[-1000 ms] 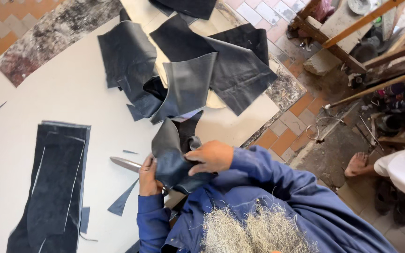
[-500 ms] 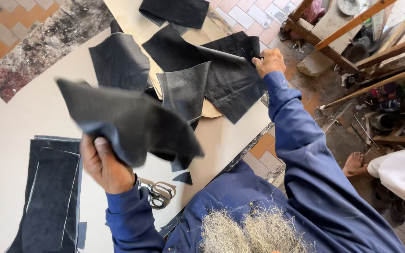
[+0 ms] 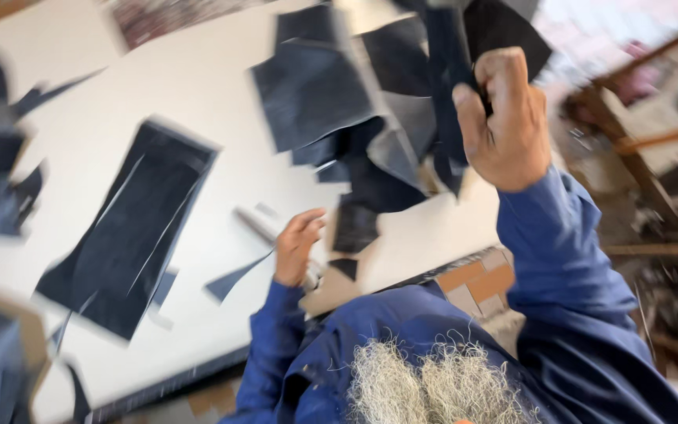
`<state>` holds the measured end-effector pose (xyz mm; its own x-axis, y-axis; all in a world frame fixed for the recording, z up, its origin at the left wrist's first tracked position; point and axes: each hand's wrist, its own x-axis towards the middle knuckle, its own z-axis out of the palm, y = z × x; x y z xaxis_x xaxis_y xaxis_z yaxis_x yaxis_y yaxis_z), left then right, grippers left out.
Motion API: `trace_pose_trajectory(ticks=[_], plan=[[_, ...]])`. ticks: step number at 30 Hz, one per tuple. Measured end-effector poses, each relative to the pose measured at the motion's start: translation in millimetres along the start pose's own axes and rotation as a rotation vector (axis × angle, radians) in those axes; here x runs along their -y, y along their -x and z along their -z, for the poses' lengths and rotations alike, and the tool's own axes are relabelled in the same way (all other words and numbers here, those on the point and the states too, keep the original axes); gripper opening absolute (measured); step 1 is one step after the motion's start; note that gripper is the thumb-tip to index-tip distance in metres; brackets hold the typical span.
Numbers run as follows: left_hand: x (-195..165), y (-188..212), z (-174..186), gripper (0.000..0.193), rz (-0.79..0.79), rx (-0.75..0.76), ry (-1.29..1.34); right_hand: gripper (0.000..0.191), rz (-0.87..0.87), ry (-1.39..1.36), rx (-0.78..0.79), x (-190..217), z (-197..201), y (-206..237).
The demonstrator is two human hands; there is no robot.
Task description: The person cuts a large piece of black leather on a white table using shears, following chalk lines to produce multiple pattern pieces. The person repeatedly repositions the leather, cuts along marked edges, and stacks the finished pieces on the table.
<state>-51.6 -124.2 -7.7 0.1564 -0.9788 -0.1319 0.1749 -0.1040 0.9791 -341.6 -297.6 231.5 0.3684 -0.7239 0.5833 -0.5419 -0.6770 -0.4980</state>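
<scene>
The right hand (image 3: 504,126) grips a dark fabric piece (image 3: 445,94) tightly, lifted; the left hand (image 3: 296,247) rests loosely curled on the bench (image 3: 198,86), best steadying nearby pieces.

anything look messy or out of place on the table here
Yes. Dark cut pieces lie in a loose, overlapping heap at the table's far side, unlike the flat stack nearer. Thin offcuts are scattered beside the left hand. The frame is blurred.

dark navy fabric pieces (image 3: 319,90), white table (image 3: 190,86)
</scene>
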Motion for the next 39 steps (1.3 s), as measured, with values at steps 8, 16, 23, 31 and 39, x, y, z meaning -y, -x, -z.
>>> trace_pose_trajectory(ticks=[8, 16, 23, 31, 39], plan=[[-24.8, 75.4, 68.4, 0.077, -0.030, -0.099, 0.723, 0.011, -0.314, -0.906, 0.457, 109.7, -123.8, 33.8], [2.9, 148.1, 170.4, 0.034, 0.125, -0.648, 0.494, 0.046, -0.029, -0.243, 0.477, 152.5, -272.4, 130.8], [21.4, 164.2, 196.3, 0.025, 0.152, -0.446, 0.346, 0.042, 0.142, -0.152, 0.589, 227.9, -357.6, 196.3], [-17.7, 204.7, 319.2, 0.026, 0.041, -0.407, -0.013, 0.025, -0.637, -0.478, 0.333, 176.2, -313.1, 181.3], [-0.3, 270.0, 447.9, 0.039, 0.057, -0.493, 0.693, 0.032, -1.072, -0.756, 0.286, 178.2, -326.8, 237.7]])
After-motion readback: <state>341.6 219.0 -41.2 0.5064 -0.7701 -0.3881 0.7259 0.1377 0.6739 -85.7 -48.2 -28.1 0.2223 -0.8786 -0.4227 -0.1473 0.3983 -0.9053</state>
